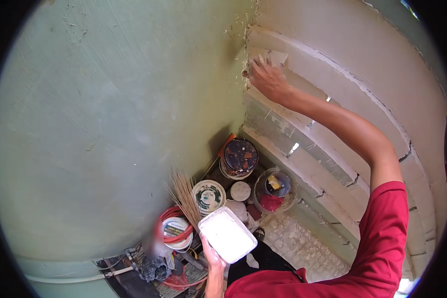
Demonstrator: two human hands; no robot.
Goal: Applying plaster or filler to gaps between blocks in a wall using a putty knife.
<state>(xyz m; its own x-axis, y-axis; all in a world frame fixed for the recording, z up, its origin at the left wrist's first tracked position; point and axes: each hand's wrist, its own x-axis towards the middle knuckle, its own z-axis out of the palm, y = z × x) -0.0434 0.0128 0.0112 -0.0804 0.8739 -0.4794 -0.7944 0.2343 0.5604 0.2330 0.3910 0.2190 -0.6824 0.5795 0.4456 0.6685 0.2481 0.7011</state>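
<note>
Left hand [212,254] clamped on tray [228,234]; right hand [269,79], 1 o'clock, grip unclear; labelled tub [209,197], hose [188,232], 7 o'clock

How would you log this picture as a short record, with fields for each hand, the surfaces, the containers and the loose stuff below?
Left hand: holds a white tray containing white material
Right hand: raised at the pale stepped surface, near the corner; fingertips blurred, cannot tell whether it holds anything
Other surface: green wall, left
Containers: dark-topped bucket; white-lidded bucket; open tub with a red item and yellow item
Loose items: thin sticks, bundled; red hose beside the buckets
</note>
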